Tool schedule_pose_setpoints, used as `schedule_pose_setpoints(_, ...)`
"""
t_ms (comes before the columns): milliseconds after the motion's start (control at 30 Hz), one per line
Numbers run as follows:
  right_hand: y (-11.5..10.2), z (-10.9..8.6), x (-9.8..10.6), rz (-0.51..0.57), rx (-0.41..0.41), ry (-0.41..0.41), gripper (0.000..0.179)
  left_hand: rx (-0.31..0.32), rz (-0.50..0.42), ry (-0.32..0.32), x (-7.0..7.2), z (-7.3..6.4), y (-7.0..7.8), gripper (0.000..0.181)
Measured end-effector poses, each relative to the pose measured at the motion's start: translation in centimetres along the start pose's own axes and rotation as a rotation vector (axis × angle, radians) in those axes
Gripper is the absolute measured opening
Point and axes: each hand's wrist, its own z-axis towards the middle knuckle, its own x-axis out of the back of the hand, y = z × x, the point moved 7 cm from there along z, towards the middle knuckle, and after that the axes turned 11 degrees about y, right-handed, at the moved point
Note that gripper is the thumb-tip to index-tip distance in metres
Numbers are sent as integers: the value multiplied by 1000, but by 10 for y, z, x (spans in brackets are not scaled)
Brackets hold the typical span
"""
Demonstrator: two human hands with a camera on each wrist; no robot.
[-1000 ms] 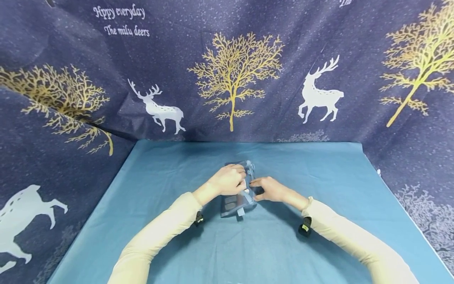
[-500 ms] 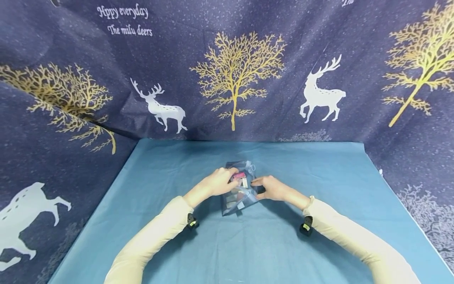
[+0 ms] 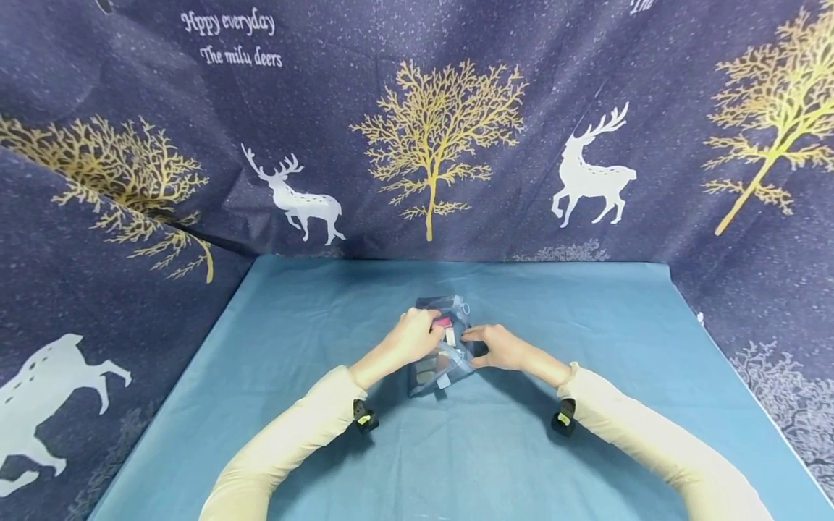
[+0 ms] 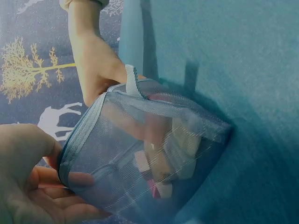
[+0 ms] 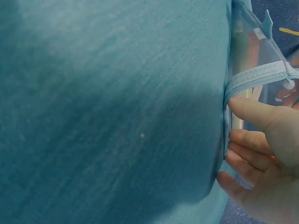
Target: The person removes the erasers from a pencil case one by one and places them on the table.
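A see-through blue mesh zip pouch (image 3: 423,382) lies on the cloth with its mouth spread. Inside are a pink item (image 3: 443,323), a white block-like piece (image 3: 450,336) and several pale small pieces, blurred by the mesh. My left hand (image 3: 409,337) reaches over the mouth from the left; in the left wrist view its fingers (image 4: 51,198) are loosely bent at the rim, one showing through the mesh, with no item seen in them. At the pouch's right edge my right hand (image 3: 504,347) holds the rim, its thumb by the zip (image 5: 257,77).
Blue cloth (image 3: 560,304) covers the table all around the pouch. A dark curtain (image 3: 482,202) printed with deer and trees stands behind and at both sides. Each wrist wears a small black camera (image 3: 563,417).
My left hand drew back left from over the pouch, uncovering the pink and white items, then came slightly right again. My right hand stays at the pouch edge.
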Motion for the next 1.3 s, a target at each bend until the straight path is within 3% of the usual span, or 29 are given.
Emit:
schedule_pose_setpoints(133,0,1,-1,-1,6,-9,49,13,10,20,3,0,0,24)
schedule_pose_setpoints(400,-6,4,5,-14,31,-3,51,18,-29,33,1,2,1,38)
schedule_pose_setpoints(600,-5,6,3,-14,8,-35,55,-13,-34,66,-3,3,6,20)
schedule_pose_setpoints(800,-10,12,5,-18,55,20,49,-32,-29,105,-3,6,9,26)
schedule_pose_setpoints(967,-15,16,4,3,77,42,47,-37,-50,96,-3,7,12,28)
schedule_pose_setpoints(1133,-17,19,1,36,67,30,43,-4,-116,46,-8,7,10,31)
schedule_pose_setpoints(1300,-16,23,-1,61,61,40,33,-15,-132,64,-7,7,9,35)
